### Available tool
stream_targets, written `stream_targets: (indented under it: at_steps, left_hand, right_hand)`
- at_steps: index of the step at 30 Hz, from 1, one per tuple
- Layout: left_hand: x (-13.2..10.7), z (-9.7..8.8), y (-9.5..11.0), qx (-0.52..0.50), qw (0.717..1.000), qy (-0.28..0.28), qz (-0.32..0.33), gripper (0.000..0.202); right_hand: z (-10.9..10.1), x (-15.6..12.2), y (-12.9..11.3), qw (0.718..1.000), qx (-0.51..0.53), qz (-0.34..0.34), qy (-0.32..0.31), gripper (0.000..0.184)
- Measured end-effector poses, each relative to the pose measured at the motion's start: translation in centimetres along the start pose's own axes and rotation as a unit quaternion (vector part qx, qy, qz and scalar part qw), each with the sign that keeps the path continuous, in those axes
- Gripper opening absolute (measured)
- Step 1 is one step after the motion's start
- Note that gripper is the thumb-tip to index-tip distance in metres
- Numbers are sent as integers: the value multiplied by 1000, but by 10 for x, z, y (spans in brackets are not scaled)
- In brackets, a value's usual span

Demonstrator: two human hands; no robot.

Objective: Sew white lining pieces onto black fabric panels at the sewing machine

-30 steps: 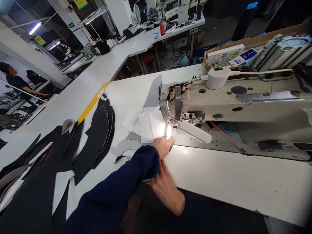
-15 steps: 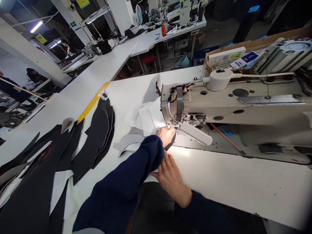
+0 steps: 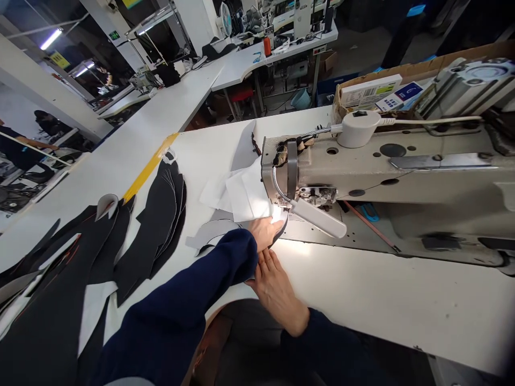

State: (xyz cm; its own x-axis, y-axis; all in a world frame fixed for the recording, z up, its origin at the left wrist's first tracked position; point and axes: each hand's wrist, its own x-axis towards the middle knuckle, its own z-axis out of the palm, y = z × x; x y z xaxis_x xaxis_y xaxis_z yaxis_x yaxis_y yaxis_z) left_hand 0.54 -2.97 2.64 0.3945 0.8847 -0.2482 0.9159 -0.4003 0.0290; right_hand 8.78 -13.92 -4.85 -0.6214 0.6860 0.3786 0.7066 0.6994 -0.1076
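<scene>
My left hand (image 3: 263,232) lies on a fabric piece with a dark curved edge (image 3: 282,229), its fingers reaching toward the lit needle area of the sewing machine (image 3: 322,166). Those fingers look stretched out, though glare washes over the tips. Just below, my right hand (image 3: 277,289) rests flat, fingers extended, at the near edge of the table; its fingertips meet my left wrist. White sheet pieces (image 3: 245,195) spread left of the machine head. Grey curved pieces (image 3: 213,233) lie beside my left sleeve. A white lamp (image 3: 317,217) hangs in front of the needle, partly hiding the mechanism.
Stacked black cut pieces (image 3: 156,214) and a larger dark pile (image 3: 52,300) cover the table's left side. Yellow tape (image 3: 148,169) crosses the white table (image 3: 362,289). A cardboard box (image 3: 341,102) stands behind the machine. Another person (image 3: 20,145) is at far left.
My left hand has drawn back from the needle toward the lower left, and its fingers have loosened. My right hand has shifted slightly left, still flat. The view has moved a little.
</scene>
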Motion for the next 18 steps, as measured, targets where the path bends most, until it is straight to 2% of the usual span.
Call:
stream_targets:
  at_steps: [4,11,14,18]
  left_hand:
    - [5,-3,-2,10,1000,19,4,33]
    - [-2,-5,-5,60,995,14,83,32]
    - [4,-1,-5,33,997,30,61,32]
    - [13,4,-7,-36,997,52,40,31]
  right_hand:
    - [-6,9,1,999,-28,28,-22,71]
    - [-9,13,2,998,-36,45,-23,73]
    - [-9,11,9,998,-47,44,-19,75]
    - [-11,7,23,998,-52,36,-3,69]
